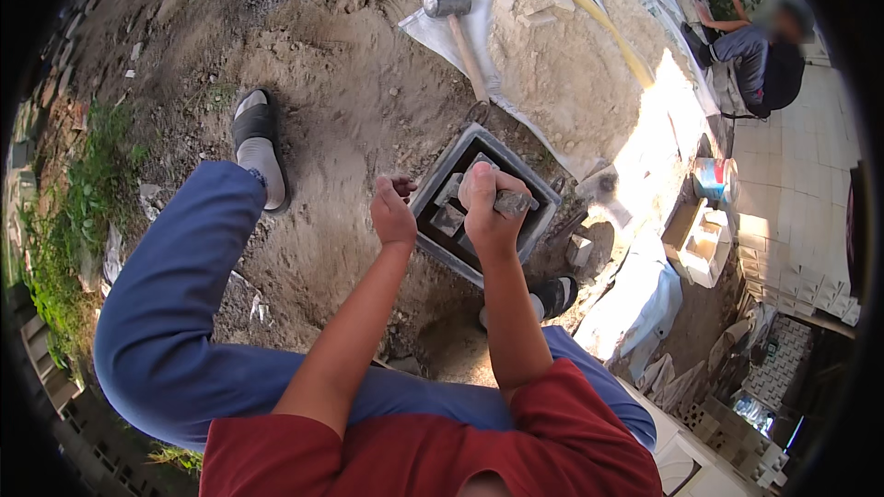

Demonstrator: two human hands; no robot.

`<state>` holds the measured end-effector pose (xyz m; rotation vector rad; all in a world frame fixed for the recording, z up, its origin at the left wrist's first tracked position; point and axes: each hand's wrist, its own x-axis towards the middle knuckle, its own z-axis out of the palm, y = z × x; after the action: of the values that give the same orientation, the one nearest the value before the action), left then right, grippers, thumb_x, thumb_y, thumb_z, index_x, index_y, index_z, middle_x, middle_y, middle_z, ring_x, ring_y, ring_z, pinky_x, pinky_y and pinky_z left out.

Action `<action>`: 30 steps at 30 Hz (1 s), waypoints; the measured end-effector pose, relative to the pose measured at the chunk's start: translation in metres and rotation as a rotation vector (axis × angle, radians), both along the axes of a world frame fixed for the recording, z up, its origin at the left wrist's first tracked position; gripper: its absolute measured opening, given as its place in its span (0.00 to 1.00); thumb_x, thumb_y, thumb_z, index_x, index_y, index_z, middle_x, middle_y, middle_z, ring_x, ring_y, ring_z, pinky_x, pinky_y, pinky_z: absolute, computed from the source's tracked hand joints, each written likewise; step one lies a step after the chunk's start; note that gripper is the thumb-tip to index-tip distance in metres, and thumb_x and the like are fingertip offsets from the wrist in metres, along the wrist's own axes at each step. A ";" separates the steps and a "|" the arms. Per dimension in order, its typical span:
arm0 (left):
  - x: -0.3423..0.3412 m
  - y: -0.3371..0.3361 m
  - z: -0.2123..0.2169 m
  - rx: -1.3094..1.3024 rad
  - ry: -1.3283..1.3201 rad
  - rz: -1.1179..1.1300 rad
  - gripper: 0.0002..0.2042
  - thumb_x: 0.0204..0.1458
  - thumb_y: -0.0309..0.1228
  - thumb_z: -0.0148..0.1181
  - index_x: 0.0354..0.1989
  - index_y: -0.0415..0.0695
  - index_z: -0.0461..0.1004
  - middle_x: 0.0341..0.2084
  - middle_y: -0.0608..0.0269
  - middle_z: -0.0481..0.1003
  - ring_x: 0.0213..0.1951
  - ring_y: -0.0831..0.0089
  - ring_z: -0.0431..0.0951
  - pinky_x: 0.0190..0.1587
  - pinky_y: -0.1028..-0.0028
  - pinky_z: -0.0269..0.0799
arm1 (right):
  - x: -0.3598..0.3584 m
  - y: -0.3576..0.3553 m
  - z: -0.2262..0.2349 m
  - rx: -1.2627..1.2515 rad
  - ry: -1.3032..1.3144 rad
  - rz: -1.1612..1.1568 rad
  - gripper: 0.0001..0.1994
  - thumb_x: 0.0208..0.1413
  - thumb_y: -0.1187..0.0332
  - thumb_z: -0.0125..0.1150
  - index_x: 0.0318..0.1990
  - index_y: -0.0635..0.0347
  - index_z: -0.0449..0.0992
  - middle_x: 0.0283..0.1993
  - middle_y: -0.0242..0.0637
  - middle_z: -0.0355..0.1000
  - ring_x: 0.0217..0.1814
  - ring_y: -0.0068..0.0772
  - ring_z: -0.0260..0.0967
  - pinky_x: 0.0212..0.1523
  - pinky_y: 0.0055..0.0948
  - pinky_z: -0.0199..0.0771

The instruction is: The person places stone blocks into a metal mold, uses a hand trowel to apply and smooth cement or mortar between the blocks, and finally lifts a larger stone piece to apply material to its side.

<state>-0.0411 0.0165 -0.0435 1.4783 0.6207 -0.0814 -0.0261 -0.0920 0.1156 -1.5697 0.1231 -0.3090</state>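
My right hand [491,205] is closed around a grey stone piece [512,203] held over a square grey mould box [440,252] on the sandy ground. Inside the box lie grey stone pieces [449,218]. My left hand [393,210] hovers at the box's left rim with curled fingers and holds nothing I can see. My legs in blue trousers spread on both sides, with a sandalled foot [259,145] up left and another foot [555,295] by the box's lower right.
A sledgehammer [455,29] lies on a white sack sheet [431,33] beside a heap of sand [566,74]. Another person [761,51] squats at the upper right on pale paving blocks [797,193]. A small open box [705,248] and a bucket [715,179] stand to the right.
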 end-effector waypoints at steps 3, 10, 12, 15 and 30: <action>0.002 -0.011 0.006 -0.113 -0.046 0.022 0.33 0.72 0.53 0.29 0.39 0.39 0.79 0.30 0.61 0.81 0.37 0.69 0.80 0.44 0.68 0.74 | -0.005 -0.005 -0.018 -0.048 0.013 -0.023 0.23 0.68 0.69 0.55 0.18 0.65 0.60 0.16 0.27 0.53 0.21 0.15 0.47 0.21 0.31 0.46; 0.004 -0.002 -0.001 -0.232 -0.063 0.008 0.37 0.72 0.54 0.27 0.41 0.32 0.79 0.31 0.53 0.83 0.36 0.66 0.84 0.48 0.70 0.76 | -0.009 0.003 -0.011 -0.068 0.033 0.013 0.23 0.68 0.70 0.56 0.18 0.65 0.62 0.15 0.26 0.53 0.21 0.15 0.48 0.21 0.31 0.48; 0.001 -0.002 -0.007 -0.237 -0.059 -0.004 0.38 0.72 0.55 0.27 0.42 0.31 0.79 0.32 0.52 0.83 0.37 0.64 0.84 0.49 0.69 0.76 | -0.013 0.003 -0.013 -0.105 0.078 0.050 0.23 0.68 0.69 0.56 0.17 0.66 0.62 0.15 0.26 0.54 0.21 0.15 0.48 0.21 0.30 0.49; -0.001 0.001 -0.010 -0.229 -0.054 0.005 0.40 0.71 0.56 0.26 0.42 0.30 0.80 0.32 0.51 0.83 0.38 0.64 0.84 0.49 0.70 0.76 | -0.019 0.011 0.007 -0.065 0.003 0.006 0.22 0.67 0.70 0.57 0.18 0.66 0.62 0.15 0.26 0.54 0.21 0.16 0.48 0.21 0.31 0.49; 0.004 -0.001 -0.002 -0.343 -0.064 0.057 0.41 0.71 0.56 0.24 0.43 0.26 0.77 0.35 0.44 0.82 0.40 0.58 0.85 0.51 0.66 0.78 | -0.034 0.009 0.003 -0.009 -0.020 0.027 0.22 0.67 0.69 0.57 0.18 0.66 0.64 0.14 0.33 0.60 0.18 0.20 0.52 0.21 0.30 0.53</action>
<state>-0.0373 0.0156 -0.0452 1.1273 0.5652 -0.0913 -0.0599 -0.0831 0.1188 -1.5759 0.0853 -0.3046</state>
